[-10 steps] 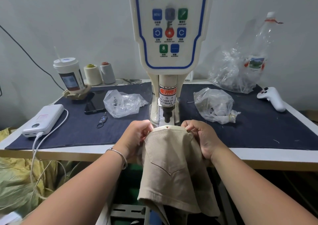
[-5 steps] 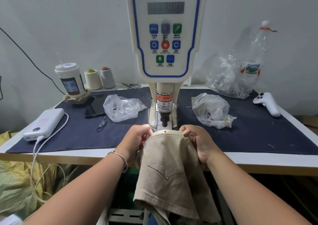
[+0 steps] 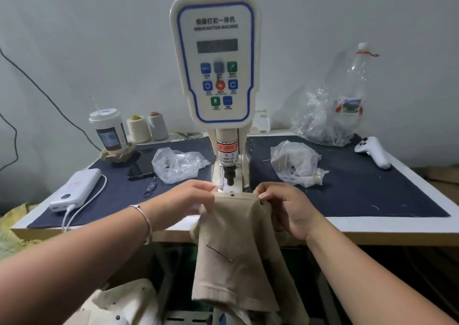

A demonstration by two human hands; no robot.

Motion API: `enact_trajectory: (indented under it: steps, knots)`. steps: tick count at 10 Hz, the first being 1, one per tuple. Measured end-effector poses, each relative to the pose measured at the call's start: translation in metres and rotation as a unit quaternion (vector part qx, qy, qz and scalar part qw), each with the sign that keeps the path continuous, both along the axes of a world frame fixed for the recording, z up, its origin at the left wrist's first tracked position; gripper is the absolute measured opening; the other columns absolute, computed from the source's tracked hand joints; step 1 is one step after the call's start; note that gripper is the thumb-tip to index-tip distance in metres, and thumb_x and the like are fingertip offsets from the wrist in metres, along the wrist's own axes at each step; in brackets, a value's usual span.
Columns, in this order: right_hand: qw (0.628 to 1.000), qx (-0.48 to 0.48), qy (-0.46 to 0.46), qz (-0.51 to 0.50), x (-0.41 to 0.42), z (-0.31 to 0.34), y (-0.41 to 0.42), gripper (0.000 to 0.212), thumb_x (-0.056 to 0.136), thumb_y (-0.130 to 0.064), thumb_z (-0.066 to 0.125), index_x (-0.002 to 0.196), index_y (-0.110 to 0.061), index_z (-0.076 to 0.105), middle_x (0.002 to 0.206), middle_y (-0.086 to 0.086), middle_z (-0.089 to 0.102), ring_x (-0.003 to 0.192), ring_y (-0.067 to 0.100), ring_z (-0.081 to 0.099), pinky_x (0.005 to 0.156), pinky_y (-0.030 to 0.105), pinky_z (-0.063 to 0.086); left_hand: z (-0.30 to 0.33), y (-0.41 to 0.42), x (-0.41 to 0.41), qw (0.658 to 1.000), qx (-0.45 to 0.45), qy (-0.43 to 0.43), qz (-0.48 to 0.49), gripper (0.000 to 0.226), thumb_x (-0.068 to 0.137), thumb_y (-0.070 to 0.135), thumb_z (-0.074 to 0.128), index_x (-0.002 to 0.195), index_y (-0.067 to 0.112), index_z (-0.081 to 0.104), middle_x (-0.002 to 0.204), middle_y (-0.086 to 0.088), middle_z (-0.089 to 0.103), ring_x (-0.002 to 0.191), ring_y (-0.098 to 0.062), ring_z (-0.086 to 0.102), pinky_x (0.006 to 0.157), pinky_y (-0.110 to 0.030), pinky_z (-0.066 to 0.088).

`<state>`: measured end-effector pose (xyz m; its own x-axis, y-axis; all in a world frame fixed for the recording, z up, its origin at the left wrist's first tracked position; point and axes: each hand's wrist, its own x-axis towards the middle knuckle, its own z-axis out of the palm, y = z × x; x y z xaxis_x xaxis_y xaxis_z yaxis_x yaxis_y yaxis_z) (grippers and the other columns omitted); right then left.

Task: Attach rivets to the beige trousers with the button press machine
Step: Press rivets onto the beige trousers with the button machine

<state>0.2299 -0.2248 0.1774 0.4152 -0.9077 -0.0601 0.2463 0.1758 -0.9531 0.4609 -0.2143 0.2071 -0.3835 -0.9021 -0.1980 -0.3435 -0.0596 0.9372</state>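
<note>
The beige trousers [image 3: 236, 245] hang over the table's front edge, their top edge pulled up to the base of the cream button press machine [image 3: 216, 58]. Its dark punch [image 3: 229, 175] stands just above and behind that edge. A metal rivet [image 3: 232, 194] sits in the fabric right below the punch, and a second rivet [image 3: 261, 202] shows at the right corner. My left hand [image 3: 191, 198] pinches the top edge at the left corner. My right hand [image 3: 283, 205] pinches the right corner beside the second rivet.
On the dark mat [image 3: 360, 183] lie two clear plastic bags [image 3: 177, 163] [image 3: 295, 162], a white controller [image 3: 373, 150], a phone [image 3: 141, 164] and a power bank [image 3: 75, 189] with cable. A cup [image 3: 109, 131], two thread cones [image 3: 146, 128], a bottle [image 3: 352, 81]. More pale fabric [image 3: 121, 304] below left.
The view has tilted up and drawn back, showing the whole machine head. The rivet under the punch now looks like dark metal rather than a red dot. Both hands still hold the trouser edge.
</note>
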Motion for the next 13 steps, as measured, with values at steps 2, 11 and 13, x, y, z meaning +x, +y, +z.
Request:
enact_trajectory:
  steps: [2, 11, 13]
  knots:
    - [0.981, -0.098, 0.163, -0.042, -0.02, 0.015, 0.005, 0.026, 0.085, 0.006, 0.056, 0.068, -0.009, 0.068, 0.07, 0.002, 0.069, 0.062, 0.007, 0.06, 0.061, 0.015, 0.046, 0.019, 0.0, 0.032, 0.999, 0.026, -0.028, 0.029, 0.016, 0.071, 0.009, 0.059, 0.086, 0.003, 0.056, 0.079, -0.014, 0.048, 0.069, -0.022, 0.046, 0.058, -0.026, 0.038]
    - [0.615, -0.22, 0.744, -0.141, -0.048, -0.003, -0.141, 0.023, 0.09, -0.013, 0.053, 0.108, -0.012, 0.067, 0.108, 0.012, 0.067, 0.101, 0.031, 0.063, 0.08, 0.037, 0.05, -0.08, -0.06, 0.065, 0.873, -0.273, -0.27, 0.301, 0.014, 0.066, 0.026, 0.031, 0.054, 0.018, 0.035, 0.054, 0.0, 0.043, 0.06, -0.021, 0.039, 0.057, -0.036, 0.029]
    - [0.641, -0.185, 0.729, -0.155, -0.045, -0.008, -0.143, 0.024, 0.091, -0.01, 0.05, 0.109, -0.01, 0.065, 0.111, 0.015, 0.065, 0.103, 0.033, 0.062, 0.08, 0.038, 0.049, -0.081, -0.059, 0.067, 0.869, -0.289, -0.283, 0.283, 0.015, 0.067, 0.027, 0.032, 0.055, 0.018, 0.036, 0.053, 0.001, 0.044, 0.061, -0.022, 0.041, 0.058, -0.038, 0.032]
